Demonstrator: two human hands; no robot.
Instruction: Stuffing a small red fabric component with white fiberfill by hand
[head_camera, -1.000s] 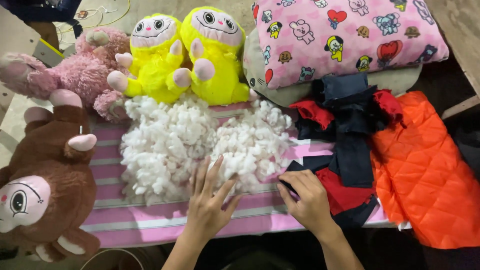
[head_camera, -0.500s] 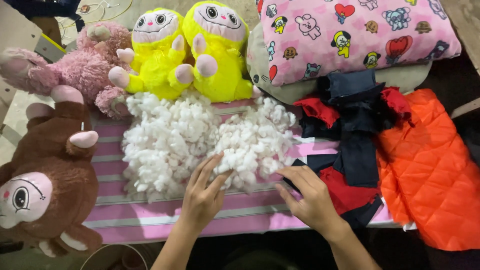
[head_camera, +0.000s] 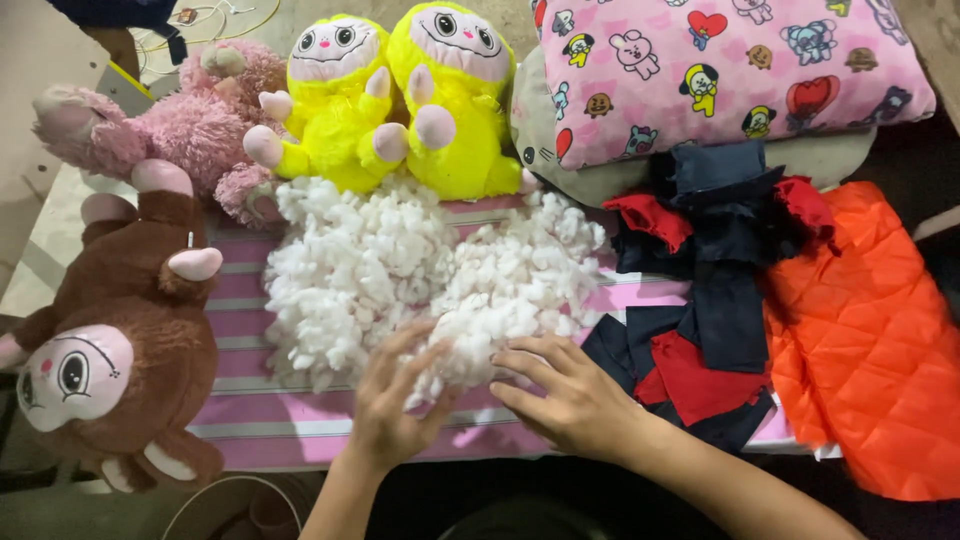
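Head view is showing both hands closer together than a second ago: the right hand (head_camera: 570, 400), which had been resting at the edge of the dark fabric scraps with its fingers curled, is now lying flat further left against the white stuffing (head_camera: 430, 275), and the left hand (head_camera: 395, 405) is sitting slightly further right and lower on the same pile. The left hand is spreading its fingers wide, palm down, fingertips pressing into the near edge of the fluffy clump, not clenched around anything. The right hand is also lying open, fingers extended and pointing left, their tips touching the clump's lower right edge; between the two hands a small tuft of stuffing is being hemmed in, though whether either hand is actually gripping it cannot be told. The stuffing is lying in two loose heaps on a pink striped cloth (head_camera: 250, 415), just in front of two yellow plush toys (head_camera: 400, 100). A pink plush (head_camera: 190, 130) is sitting to the left of the yellow pair, and a brown plush monkey (head_camera: 120, 340) is lying face up at the left edge of the cloth. Right of the stuffing, navy and red fabric pieces (head_camera: 700, 300) are piling beside an orange quilted fabric (head_camera: 860, 330), with a patterned pink cushion (head_camera: 720, 70) above them.
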